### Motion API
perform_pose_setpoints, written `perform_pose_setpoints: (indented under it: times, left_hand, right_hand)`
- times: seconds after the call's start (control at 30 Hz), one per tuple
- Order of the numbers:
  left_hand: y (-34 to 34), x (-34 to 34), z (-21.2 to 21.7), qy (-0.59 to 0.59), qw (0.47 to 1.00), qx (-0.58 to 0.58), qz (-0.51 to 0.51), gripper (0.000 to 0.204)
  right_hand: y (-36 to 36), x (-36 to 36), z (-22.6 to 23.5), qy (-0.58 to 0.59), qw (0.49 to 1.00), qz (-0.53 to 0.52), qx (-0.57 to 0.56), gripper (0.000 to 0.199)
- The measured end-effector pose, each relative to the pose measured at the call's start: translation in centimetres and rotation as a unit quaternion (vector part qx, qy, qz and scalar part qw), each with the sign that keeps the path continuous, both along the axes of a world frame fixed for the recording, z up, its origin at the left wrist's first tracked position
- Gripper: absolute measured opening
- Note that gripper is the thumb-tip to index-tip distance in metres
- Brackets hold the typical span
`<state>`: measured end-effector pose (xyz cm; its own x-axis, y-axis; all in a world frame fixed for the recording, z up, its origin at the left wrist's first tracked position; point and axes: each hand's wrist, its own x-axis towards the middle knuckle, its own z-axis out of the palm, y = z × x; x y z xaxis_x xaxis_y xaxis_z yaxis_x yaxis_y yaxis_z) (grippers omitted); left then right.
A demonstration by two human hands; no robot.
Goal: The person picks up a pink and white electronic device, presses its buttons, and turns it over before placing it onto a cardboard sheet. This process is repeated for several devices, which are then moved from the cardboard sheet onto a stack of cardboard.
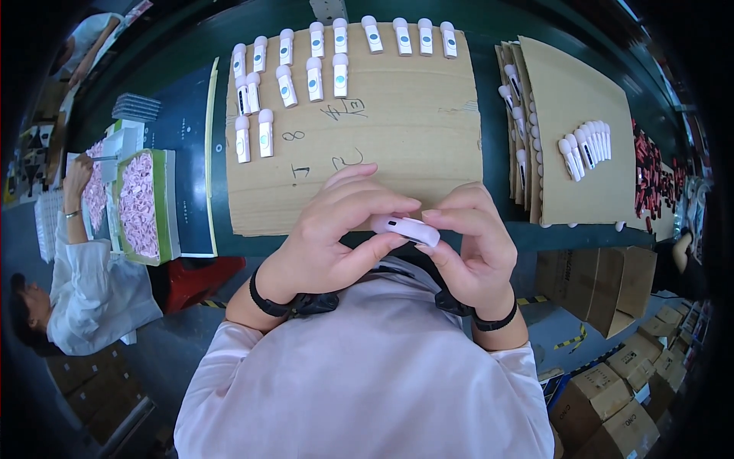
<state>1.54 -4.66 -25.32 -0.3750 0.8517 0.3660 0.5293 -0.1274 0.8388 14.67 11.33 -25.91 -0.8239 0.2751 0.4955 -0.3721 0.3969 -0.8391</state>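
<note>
Just in front of my chest, a small pale pink handheld device (407, 229) with rounded ends is held lengthwise between my two hands. My left hand (325, 229) pinches its left end between thumb and fingertips. Around the right end, the thumb and index finger of my right hand (482, 249) are closed. A dark slot shows on its upper side, and a dark strip along its lower edge. Beyond my hands, several similar white devices (314, 79) with pinkish round heads lie in rows on a cardboard sheet (413, 138), most showing a blue round mark.
At right, stacked cardboard sheets (585, 88) have devices between layers and a device cluster (585, 145) on top. Red and black parts (650, 176) lie farther right. A co-worker (99, 287) sits left, beside a green-edged tray (162, 199) of pink parts. Cartons (600, 287) stand lower right.
</note>
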Motion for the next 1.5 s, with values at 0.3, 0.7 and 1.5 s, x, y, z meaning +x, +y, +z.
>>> perform_pose_setpoints:
  times: [0.3, 0.7, 1.5]
  left_hand:
    - [-0.9, -1.1, -0.1, 0.067, 0.996, -0.021, 0.057, 0.028]
    - [-3.9, -6.3, -1.5, 0.408, 0.85, -0.143, 0.302, 0.026]
    - [-3.7, -6.0, -2.6, 0.415, 0.845, -0.2, 0.272, 0.031]
  right_hand:
    - [0.1, -0.3, 0.3, -0.034, 0.997, 0.032, 0.061, 0.028]
    - [0.8, 1.0, -0.7, -0.068, 0.997, 0.015, 0.037, 0.022]
    - [5.9, 4.3, -1.2, -0.099, 0.977, -0.158, 0.102, 0.014]
